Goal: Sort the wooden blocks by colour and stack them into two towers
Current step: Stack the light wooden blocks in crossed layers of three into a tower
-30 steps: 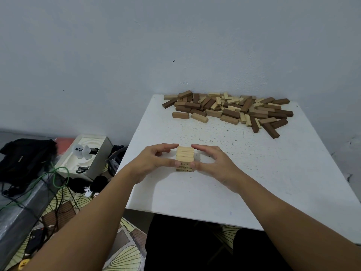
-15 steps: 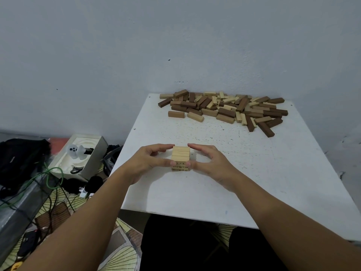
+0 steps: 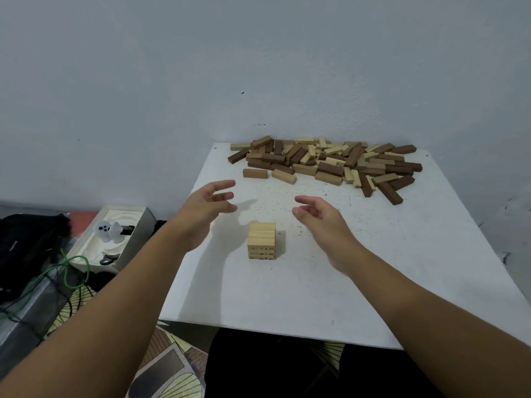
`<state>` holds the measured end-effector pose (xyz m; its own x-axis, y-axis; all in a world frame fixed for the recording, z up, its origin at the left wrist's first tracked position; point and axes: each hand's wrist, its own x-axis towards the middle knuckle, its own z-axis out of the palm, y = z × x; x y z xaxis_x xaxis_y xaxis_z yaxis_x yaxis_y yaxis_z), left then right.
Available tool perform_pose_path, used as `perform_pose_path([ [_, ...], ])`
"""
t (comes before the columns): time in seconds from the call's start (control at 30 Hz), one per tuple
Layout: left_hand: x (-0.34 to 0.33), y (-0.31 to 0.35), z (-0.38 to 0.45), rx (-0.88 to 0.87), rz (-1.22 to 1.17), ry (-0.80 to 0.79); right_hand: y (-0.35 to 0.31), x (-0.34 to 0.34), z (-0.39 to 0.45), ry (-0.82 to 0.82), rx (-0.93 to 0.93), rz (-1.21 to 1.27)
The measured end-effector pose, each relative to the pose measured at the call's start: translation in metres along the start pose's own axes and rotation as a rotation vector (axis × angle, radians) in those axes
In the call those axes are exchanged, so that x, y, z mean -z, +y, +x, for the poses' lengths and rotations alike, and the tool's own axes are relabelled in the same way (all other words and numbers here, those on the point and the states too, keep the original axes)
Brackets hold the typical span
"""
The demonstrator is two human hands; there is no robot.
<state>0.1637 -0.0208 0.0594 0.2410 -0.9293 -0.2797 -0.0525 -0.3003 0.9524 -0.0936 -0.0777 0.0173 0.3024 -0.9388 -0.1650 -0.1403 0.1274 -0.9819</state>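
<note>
Change: left hand [image 3: 205, 209] and right hand [image 3: 321, 218], earlier pressed against the light-wood tower [image 3: 262, 240], now lifted clear, fingers loosely spread, holding nothing. Tower: freestanding, squared, mid-table [image 3: 373, 282]. Pile of mixed light and dark blocks [image 3: 330, 165]: at far edge, unsorted. Judgement: straightening finished; next blocks to be fetched; dark tower not begun.

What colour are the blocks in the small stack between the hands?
Light, pale wood throughout the small stacked wooden tower, clearest in the head view.
</note>
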Motion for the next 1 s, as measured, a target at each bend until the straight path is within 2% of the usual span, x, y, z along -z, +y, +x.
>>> perform_pose_path([
  [0.13, -0.036, 0.034, 0.02, -0.104, 0.26, 0.02, -0.009, 0.025, 0.021, 0.128, 0.024, -0.162],
  [0.27, -0.104, 0.057, 0.039, -0.202, 0.429, -0.022, -0.001, 0.067, 0.033, 0.242, 0.018, -0.384],
  [0.4, -0.174, 0.057, 0.056, -0.19, 0.593, -0.065, 0.01, 0.111, 0.04, 0.37, 0.053, -0.773],
  [0.5, -0.213, 0.045, 0.064, -0.161, 0.652, -0.068, 0.013, 0.129, 0.044, 0.341, -0.002, -0.984],
  [0.67, -0.246, 0.012, 0.073, -0.234, 0.706, -0.046, 0.028, 0.142, 0.058, 0.298, 0.031, -1.012],
  [0.83, -0.262, -0.007, 0.095, -0.241, 1.025, 0.002, 0.053, 0.142, 0.06, 0.415, 0.162, -1.033],
  [1.0, -0.274, -0.001, 0.102, -0.194, 1.164, 0.024, 0.051, 0.141, 0.065, 0.429, 0.142, -1.043],
])
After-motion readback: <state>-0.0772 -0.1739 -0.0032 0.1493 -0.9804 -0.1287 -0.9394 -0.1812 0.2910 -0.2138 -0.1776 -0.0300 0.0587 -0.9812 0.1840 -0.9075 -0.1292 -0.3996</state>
